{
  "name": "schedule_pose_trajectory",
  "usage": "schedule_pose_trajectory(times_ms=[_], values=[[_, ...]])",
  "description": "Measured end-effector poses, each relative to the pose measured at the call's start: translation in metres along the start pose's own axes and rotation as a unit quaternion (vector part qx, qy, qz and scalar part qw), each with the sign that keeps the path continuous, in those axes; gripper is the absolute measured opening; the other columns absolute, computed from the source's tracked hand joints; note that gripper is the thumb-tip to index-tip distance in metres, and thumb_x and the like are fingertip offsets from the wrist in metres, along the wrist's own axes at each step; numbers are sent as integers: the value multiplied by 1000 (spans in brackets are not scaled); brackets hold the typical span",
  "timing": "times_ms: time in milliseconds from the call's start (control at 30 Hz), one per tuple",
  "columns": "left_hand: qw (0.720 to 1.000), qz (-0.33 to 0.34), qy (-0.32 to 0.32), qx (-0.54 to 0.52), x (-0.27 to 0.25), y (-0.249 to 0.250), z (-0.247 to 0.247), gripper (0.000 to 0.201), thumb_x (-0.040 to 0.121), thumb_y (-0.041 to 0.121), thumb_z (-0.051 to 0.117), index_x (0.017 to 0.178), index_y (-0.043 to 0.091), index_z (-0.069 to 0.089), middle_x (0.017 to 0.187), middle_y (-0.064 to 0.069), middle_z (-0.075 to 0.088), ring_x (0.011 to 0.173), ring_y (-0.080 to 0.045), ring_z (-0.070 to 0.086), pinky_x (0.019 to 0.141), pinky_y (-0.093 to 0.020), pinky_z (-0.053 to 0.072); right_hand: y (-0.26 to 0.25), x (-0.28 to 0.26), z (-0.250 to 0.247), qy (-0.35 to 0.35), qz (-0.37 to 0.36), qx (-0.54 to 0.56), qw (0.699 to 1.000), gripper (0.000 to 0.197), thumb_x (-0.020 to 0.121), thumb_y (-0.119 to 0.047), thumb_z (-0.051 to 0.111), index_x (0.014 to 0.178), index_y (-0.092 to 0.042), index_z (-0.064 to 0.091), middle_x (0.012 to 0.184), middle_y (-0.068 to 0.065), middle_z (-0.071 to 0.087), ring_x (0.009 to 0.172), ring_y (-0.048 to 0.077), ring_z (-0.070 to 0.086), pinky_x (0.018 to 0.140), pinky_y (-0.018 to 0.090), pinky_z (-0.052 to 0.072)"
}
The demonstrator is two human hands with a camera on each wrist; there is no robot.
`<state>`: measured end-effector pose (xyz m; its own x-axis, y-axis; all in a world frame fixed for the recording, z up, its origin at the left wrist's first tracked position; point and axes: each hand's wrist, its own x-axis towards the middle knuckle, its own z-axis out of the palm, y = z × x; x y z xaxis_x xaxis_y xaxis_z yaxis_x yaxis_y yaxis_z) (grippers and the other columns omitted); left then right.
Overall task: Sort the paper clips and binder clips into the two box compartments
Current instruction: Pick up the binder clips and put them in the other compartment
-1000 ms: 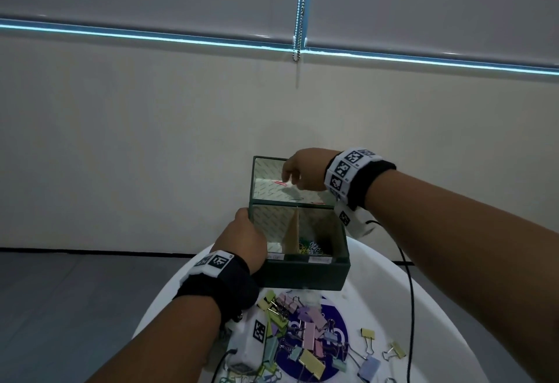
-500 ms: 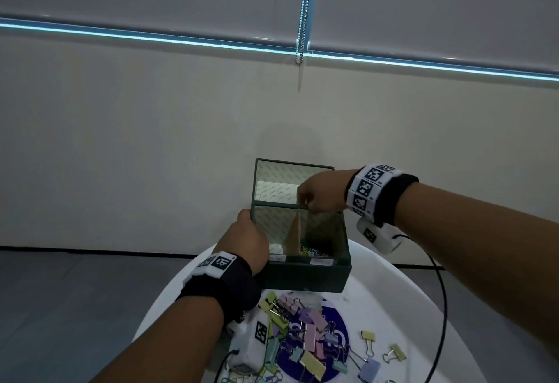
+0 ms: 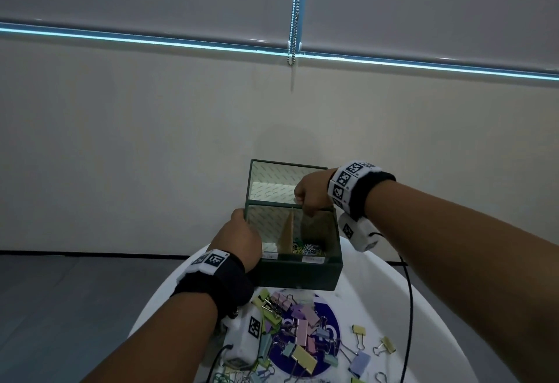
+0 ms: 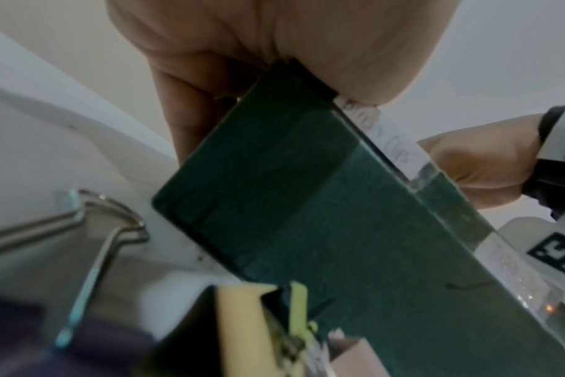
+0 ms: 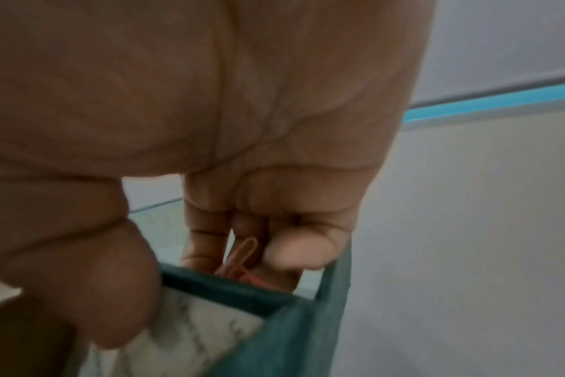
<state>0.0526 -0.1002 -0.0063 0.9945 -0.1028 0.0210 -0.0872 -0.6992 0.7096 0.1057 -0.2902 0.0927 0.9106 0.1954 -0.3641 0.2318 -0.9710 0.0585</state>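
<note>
A dark green box (image 3: 299, 273) stands on the white table with its lid (image 3: 272, 183) up and a cardboard divider (image 3: 287, 231) inside. Coloured paper clips (image 3: 308, 250) lie in the right compartment; the left one looks bare. My left hand (image 3: 242, 237) grips the box's front left corner (image 4: 307, 204). My right hand (image 3: 311, 193) hovers at the back rim over the right compartment, fingers curled. It pinches a pink paper clip (image 5: 242, 255) just above the rim (image 5: 229, 290). Pastel binder clips (image 3: 299, 331) lie heaped in front of the box.
The round white table (image 3: 423, 322) ends close on both sides, with grey floor (image 3: 75, 307) to the left. A black cable (image 3: 408, 307) runs from my right wrist down across the table. A beige wall (image 3: 151, 155) rises right behind the box.
My right hand came down from the top of the lid to the box's back rim over the right compartment. The left hand and the box stayed put.
</note>
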Motion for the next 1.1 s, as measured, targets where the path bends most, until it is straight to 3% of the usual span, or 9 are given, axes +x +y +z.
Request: schedule_pose_trajectory(times_ms=[167,333,400,500,633,800,900,1000,1100], values=[[1000,-3,0,4,2,-1,0,23,101,15,35,121,10,45,107,-11,62,90,-27,61,81,-37,51,20,-14,-6,47,-33,167,984,13,84,-10,74,79,-19,67,73,-9,71,62,10,63,66,28,54],[1000,-1,2,0,3,-2,1,23,101,15,35,121,10,46,106,-11,62,89,-26,62,81,-38,52,17,-40,1,39,-50,256,964,6,83,-9,77,83,-14,74,76,-2,75,69,13,72,66,25,59],[1000,1,0,1,3,-3,0,22,100,14,36,120,10,45,105,-10,62,88,-26,62,81,-38,52,12,-47,3,15,-46,244,969,7,83,-11,78,87,-15,76,84,2,77,76,18,75,69,31,63],[1000,-1,-2,1,3,-2,0,22,100,14,36,120,11,45,99,-6,60,87,-25,62,78,-35,51,14,-47,0,94,-25,234,967,11,85,-3,71,85,-13,74,83,4,77,74,19,75,64,31,63],[1000,-2,-1,-4,3,-1,-1,21,101,14,35,119,11,45,99,-6,59,87,-25,61,78,-35,51,10,-39,-4,146,-31,127,981,19,91,-8,64,101,-19,75,95,-8,73,85,12,70,82,28,56],[1000,0,3,-1,2,-1,0,21,100,14,36,119,11,46,102,-8,60,90,-26,61,82,-37,51,-7,-41,0,132,-59,63,988,22,84,-5,59,81,-22,73,77,-10,65,74,11,59,70,28,52],[1000,2,5,3,3,-3,1,20,100,14,36,117,11,46,101,-8,60,89,-26,61,83,-39,52,-3,-46,-3,150,-61,97,982,19,85,-6,57,92,-15,72,83,-5,66,76,11,57,70,24,50],[1000,3,5,-1,4,-3,1,21,101,15,35,119,12,45,99,-5,58,90,-26,61,82,-38,52,-1,-45,-1,109,-36,76,990,39,89,-7,56,123,-23,66,111,-10,62,104,11,60,91,25,50],[1000,5,3,0,3,-2,1,21,101,16,35,119,12,45,99,-6,58,90,-25,61,82,-37,52,-4,-39,10,58,-35,37,997,44,91,-12,56,134,-25,61,126,-5,65,106,13,61,95,31,51]])
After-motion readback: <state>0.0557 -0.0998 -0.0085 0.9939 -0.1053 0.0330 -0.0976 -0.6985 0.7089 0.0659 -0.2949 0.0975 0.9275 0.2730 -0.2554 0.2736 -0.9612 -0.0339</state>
